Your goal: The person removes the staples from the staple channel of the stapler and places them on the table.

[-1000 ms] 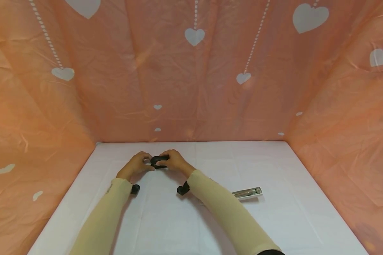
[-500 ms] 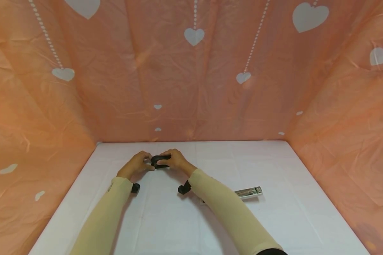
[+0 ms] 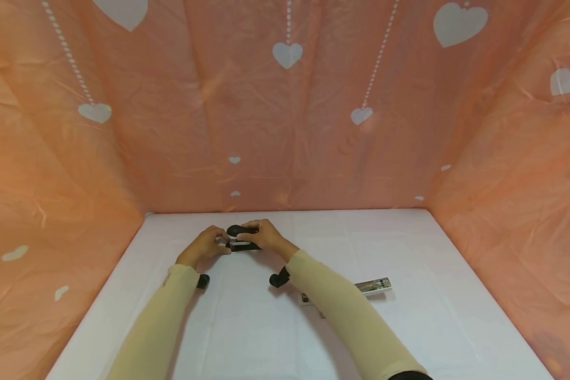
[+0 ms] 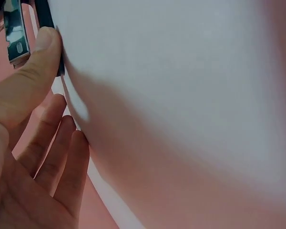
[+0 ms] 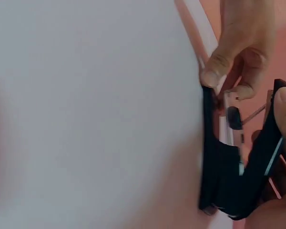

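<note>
The fingers of my right hand (image 3: 269, 235) gripped the opened black stapler's (image 5: 224, 167) raised upper arm; those of my left hand (image 3: 203, 247) pinched its base end.

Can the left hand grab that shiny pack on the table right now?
Probably not easily: the left hand is holding one end of the stapler, and the right arm stretches across the way, partly hiding the pack.

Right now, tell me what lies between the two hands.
A black stapler, swung open, spans from left hand to right hand; the head view shows it.
</note>
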The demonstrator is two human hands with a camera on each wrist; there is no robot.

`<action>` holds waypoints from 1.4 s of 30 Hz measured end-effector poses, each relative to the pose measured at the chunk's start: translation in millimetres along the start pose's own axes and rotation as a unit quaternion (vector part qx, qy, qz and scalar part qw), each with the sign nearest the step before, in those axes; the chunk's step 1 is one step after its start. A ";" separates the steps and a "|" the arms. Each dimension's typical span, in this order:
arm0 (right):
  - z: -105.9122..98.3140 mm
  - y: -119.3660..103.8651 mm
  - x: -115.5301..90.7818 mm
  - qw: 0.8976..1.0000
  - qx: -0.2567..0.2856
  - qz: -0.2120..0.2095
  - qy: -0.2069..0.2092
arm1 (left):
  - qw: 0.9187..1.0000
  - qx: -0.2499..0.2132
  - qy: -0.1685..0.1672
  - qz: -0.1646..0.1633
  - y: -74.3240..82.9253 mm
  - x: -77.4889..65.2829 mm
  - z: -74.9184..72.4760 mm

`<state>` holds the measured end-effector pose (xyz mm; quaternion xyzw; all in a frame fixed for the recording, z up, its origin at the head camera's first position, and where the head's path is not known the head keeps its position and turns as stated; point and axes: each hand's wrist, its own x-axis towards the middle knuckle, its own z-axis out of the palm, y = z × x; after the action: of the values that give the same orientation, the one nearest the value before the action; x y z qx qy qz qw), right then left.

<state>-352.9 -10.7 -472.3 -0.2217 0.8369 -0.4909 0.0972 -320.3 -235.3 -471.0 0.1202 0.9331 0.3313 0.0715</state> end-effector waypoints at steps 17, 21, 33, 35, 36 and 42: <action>-58.5 -14.5 -4.2 0.981 -0.159 -0.098 -0.059 | 1.000 -0.012 0.013 -0.014 2.8 -3.7 2.6; -66.2 -10.1 -8.9 0.984 -0.143 -0.091 -0.050 | 1.000 -0.016 0.013 -0.014 4.3 -4.9 2.5; -76.4 -6.0 -16.5 0.988 -0.124 -0.089 -0.040 | 0.999 -0.029 0.006 -0.016 0.2 -6.9 3.2; -77.7 -3.3 -17.7 0.988 -0.119 -0.089 -0.038 | 0.999 -0.029 0.008 -0.013 -0.7 -7.0 4.3; -78.4 -2.1 -18.5 0.988 -0.118 -0.089 -0.037 | 0.999 -0.029 0.009 -0.012 -0.9 -7.1 4.6; -84.2 3.6 -22.4 0.988 -0.124 -0.087 -0.035 | 0.999 -0.042 0.006 -0.007 -0.6 -8.5 5.8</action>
<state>-366.1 66.9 -434.7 -0.3211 0.8650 -0.3815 0.0554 -311.0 -234.6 -475.3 0.1086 0.9196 0.3704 0.0729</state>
